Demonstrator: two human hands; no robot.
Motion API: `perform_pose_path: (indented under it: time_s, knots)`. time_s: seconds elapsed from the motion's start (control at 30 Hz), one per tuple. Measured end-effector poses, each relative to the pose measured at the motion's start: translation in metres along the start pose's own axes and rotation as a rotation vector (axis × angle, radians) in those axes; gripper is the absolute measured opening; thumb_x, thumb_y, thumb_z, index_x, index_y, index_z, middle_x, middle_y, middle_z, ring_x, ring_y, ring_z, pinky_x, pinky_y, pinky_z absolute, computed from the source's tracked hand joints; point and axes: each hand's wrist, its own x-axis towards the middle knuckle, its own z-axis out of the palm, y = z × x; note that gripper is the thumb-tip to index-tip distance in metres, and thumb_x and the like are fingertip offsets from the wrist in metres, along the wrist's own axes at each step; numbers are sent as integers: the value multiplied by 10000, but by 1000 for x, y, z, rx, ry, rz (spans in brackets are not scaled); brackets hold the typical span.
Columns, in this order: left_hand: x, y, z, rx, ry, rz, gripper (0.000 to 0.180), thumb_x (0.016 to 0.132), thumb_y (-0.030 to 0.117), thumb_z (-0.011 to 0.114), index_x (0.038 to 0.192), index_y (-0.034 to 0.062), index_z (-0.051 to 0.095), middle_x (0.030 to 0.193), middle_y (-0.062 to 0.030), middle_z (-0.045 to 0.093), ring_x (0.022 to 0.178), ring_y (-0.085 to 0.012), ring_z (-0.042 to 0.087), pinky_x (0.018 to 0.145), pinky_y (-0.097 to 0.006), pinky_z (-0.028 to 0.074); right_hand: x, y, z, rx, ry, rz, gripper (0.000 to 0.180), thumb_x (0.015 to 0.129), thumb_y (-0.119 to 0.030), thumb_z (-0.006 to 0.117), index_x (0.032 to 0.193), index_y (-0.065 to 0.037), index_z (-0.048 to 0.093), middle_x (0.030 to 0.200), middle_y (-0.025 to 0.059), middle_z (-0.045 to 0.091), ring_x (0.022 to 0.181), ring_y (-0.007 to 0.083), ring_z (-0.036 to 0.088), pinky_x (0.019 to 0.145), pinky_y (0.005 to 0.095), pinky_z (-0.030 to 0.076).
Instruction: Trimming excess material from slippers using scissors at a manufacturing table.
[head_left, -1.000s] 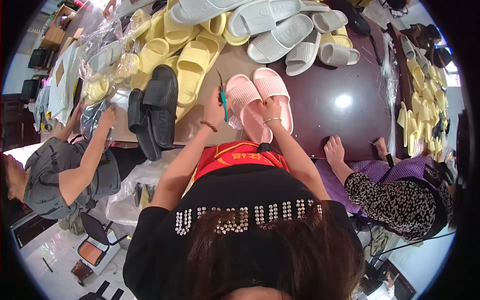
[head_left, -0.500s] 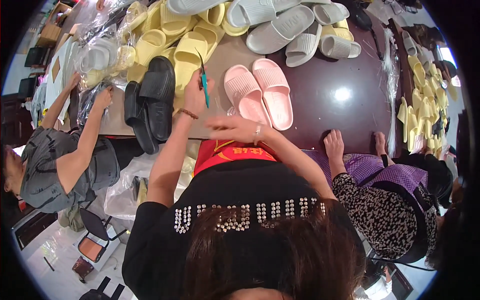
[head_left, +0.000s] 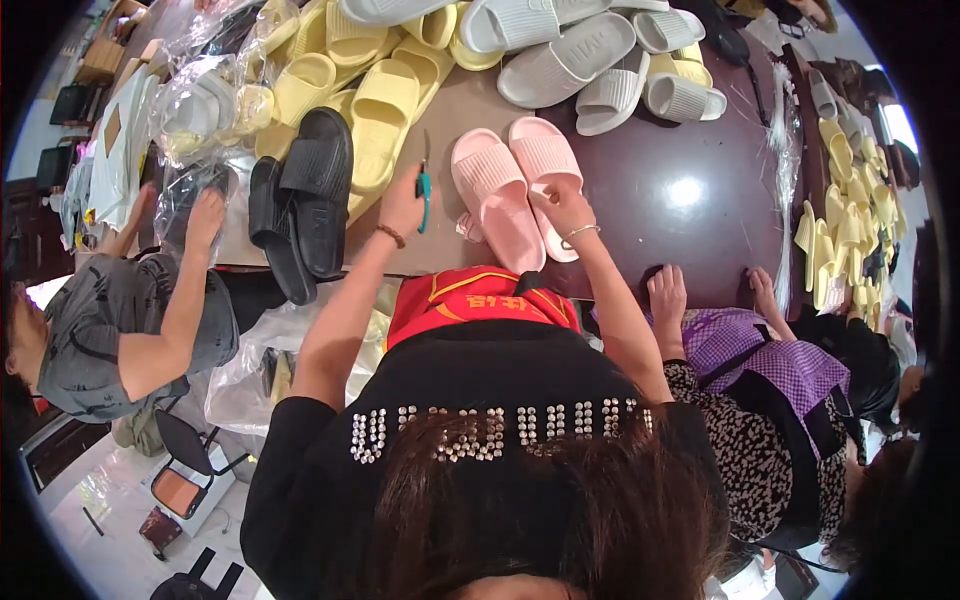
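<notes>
My left hand (head_left: 402,207), with a beaded bracelet at the wrist, is closed around small teal-handled scissors (head_left: 424,195) whose thin dark blades point away from me. A pair of pink slippers lies in front of me, toes away. My right hand (head_left: 567,213) is over the right pink slipper (head_left: 548,160), its fingers bent and gripping at the inside of the footbed. The left pink slipper (head_left: 497,200) lies beside it, with a small pale tag (head_left: 468,228) at its left edge. To the left of my left hand rest two black slippers (head_left: 318,190), one partly over the other.
Yellow slippers (head_left: 380,110) and grey slippers (head_left: 570,60) are heaped at the far side of the table (head_left: 660,180). At left, a co-worker's hand (head_left: 207,215) handles a clear plastic bag (head_left: 170,200). A person at right rests a hand (head_left: 667,290) on the table edge.
My right hand has swung right from near my left hand to the right pink slipper. The scissors have turned and lie closer along my left hand. The left pink slipper has shifted slightly toward me.
</notes>
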Motion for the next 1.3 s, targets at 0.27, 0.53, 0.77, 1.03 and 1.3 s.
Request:
perform_pose_path:
  time_s: [0.27,0.53,0.77,1.03,1.3]
  knots:
    - [-38,26,43,-5,-167,23,458,712,211,567,1122,66,425,807,-209,562,783,-378,546,652,-438,424,23,-24,13,-107,162,345,378,758,-321,510,775,47,592,729,192,598,677,326,578,664,390,456]
    - [-60,43,13,146,-3,150,466,701,153,580,1127,44,426,818,-188,567,762,-373,545,642,-423,428,31,-13,10,621,558,435,264,767,-170,470,646,53,546,564,137,551,558,267,564,518,348,429]
    - [-62,85,3,210,16,465,464,681,91,559,1131,60,451,851,-169,561,777,-344,546,663,-407,436,5,-47,-27,1136,697,330,345,849,-166,439,547,1,454,497,12,452,426,84,413,391,219,316]
    - [-68,107,-10,308,-72,455,410,700,69,526,1108,62,479,791,-144,563,738,-310,546,642,-392,438,-17,-37,-35,1013,744,175,431,886,-288,444,562,-5,476,497,-13,444,436,58,374,392,222,277]
    - [-56,117,-13,311,33,607,390,705,67,523,1094,55,489,753,-142,567,693,-315,550,602,-387,445,-18,-14,-15,1103,719,151,304,875,-229,454,679,-8,527,569,-20,472,477,65,401,423,212,313]
